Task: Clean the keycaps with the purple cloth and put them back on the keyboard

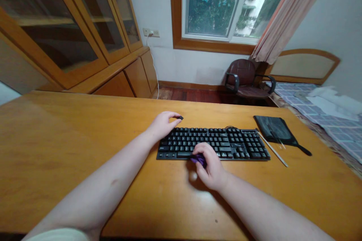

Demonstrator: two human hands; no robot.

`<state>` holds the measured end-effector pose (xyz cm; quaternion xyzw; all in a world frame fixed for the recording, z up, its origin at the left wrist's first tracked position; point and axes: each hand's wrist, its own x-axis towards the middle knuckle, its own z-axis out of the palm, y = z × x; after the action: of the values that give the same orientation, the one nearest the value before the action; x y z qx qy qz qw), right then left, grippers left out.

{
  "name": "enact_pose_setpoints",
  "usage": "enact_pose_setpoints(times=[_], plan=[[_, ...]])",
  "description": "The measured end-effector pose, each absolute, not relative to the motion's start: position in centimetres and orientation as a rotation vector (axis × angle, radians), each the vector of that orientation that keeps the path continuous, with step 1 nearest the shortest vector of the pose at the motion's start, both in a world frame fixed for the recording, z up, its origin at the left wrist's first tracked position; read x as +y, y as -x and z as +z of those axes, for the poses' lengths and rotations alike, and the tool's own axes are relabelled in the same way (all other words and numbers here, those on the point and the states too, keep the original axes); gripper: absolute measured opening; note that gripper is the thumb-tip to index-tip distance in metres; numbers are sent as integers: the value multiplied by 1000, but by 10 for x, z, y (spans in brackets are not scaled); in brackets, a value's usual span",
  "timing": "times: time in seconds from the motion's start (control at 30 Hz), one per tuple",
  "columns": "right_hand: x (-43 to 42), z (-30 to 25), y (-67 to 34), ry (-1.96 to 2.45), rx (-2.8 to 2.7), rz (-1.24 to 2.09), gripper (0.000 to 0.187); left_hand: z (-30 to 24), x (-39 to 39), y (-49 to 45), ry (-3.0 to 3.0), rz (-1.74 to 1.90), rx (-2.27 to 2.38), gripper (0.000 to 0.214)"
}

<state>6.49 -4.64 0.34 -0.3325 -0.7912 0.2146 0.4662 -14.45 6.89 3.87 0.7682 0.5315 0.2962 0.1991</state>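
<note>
A black keyboard (226,143) lies on the wooden desk (70,147) in front of me. My left hand (163,124) hovers just behind the keyboard's left end, with thumb and forefinger pinched on a small black keycap (180,118). My right hand (209,165) rests at the keyboard's front edge near the space bar, its fingers closed round a small purple tool (198,159) that touches the bottom row of keys.
A black pouch (273,128), a black-handled tool (302,150) and a thin pale stick (273,149) lie right of the keyboard. Beyond the desk stand a brown chair (245,77), glass-fronted cabinets (70,34), a window and a bed (330,116) at right.
</note>
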Motion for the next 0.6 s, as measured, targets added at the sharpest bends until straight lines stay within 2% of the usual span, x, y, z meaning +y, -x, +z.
enact_pose_setpoints(times=[0.13,0.23,0.4,0.47,0.6], plan=[[-41,-9,-62,894,-1626,597,26,43,3,120,-1564,1016,1184,34],[-40,-15,-56,905,-1428,788,26,33,-30,111,-1310,1083,1135,49],[-42,-5,-55,871,-1300,978,14,13,-40,109,-1169,1104,1123,42],[-41,-1,-58,875,-1325,956,10,8,-38,108,-1152,1103,1108,43],[-38,-3,-65,934,-1389,829,14,4,-39,106,-1209,1086,1137,40]])
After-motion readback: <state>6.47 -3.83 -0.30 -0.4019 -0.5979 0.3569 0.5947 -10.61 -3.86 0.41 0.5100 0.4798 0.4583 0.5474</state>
